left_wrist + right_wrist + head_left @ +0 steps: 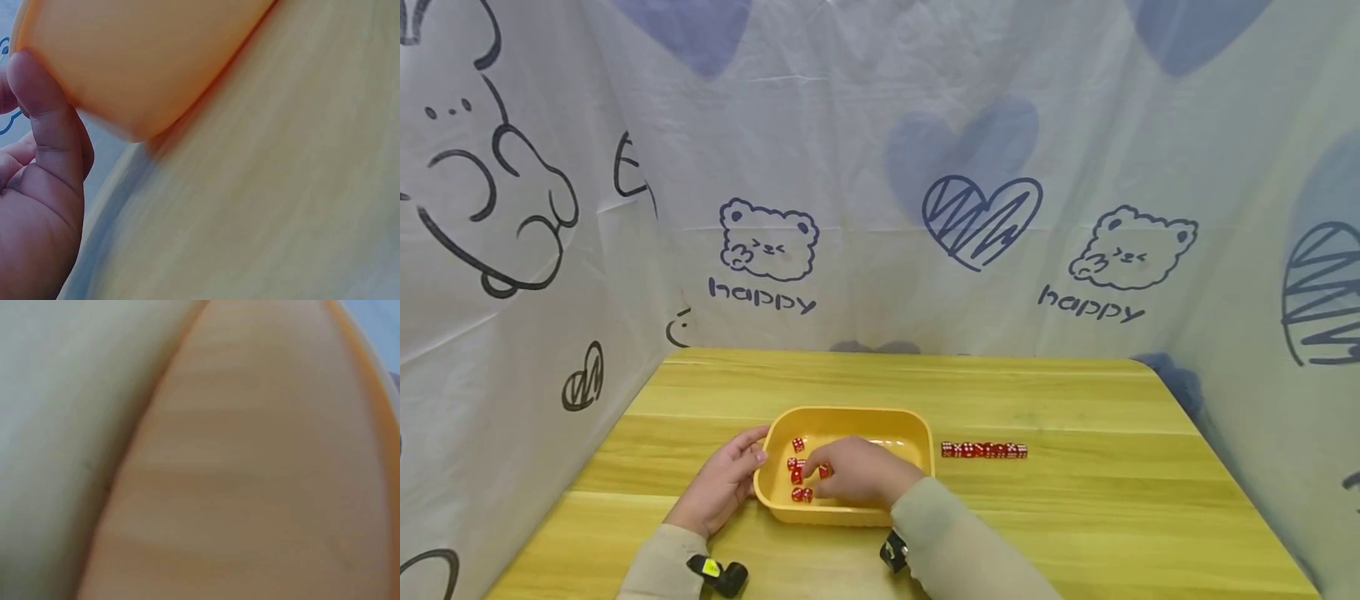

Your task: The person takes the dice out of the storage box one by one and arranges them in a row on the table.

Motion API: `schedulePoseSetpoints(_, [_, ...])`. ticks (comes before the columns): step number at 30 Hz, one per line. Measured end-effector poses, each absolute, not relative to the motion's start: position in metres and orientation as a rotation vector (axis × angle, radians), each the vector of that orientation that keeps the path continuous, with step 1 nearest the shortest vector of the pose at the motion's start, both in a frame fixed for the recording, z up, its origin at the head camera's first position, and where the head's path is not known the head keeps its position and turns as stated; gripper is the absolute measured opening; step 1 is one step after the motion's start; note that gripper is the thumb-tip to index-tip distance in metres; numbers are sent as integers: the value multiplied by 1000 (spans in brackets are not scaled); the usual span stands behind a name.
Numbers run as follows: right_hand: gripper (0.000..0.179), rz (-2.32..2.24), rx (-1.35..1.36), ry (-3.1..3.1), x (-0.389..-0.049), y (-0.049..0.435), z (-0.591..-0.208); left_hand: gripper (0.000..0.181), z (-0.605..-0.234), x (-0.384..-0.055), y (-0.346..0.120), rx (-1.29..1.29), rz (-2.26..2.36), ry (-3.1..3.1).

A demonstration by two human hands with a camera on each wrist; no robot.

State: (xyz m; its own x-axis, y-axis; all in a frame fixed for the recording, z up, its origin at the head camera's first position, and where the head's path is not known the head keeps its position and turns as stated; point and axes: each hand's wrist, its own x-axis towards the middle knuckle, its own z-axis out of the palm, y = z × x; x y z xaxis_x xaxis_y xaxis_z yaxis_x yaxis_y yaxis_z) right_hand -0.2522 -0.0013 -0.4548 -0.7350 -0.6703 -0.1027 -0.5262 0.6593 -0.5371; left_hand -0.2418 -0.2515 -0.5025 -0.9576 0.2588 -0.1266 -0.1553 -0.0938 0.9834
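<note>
Nearer the left edge of the table (1135,517) than its right: one yellow tray (842,517), seemingly stiff, light plastic, best held by the rim. Left hand (722,487), gripping the tray's left end, thumb at the rim. Right hand (853,471), inside the tray, fingers bent downward; whether it pinches anything, cannot tell. Row of red dice (984,450), toward the table's right edge. Loose red dice (797,477), tray's left end; probably hard, light, slippery; take by opposite faces.
</note>
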Motion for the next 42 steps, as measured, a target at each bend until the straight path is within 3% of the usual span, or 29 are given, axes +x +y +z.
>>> schedulePoseSetpoints(16, [18, -694, -1011, 2519, -259, -15, -475, 56, -500, -239, -257, 111, 2110, 1923])
schedulePoseSetpoints(33, [6, -646, -1017, 2554, -256, -18, -472, 57, -501, -241, -257, 108, 2118, 1916])
schedulePoseSetpoints(42, [9, -711, -1015, 2545, -257, -10, -473, 57, -503, -243, -253, 132, 2137, 1901])
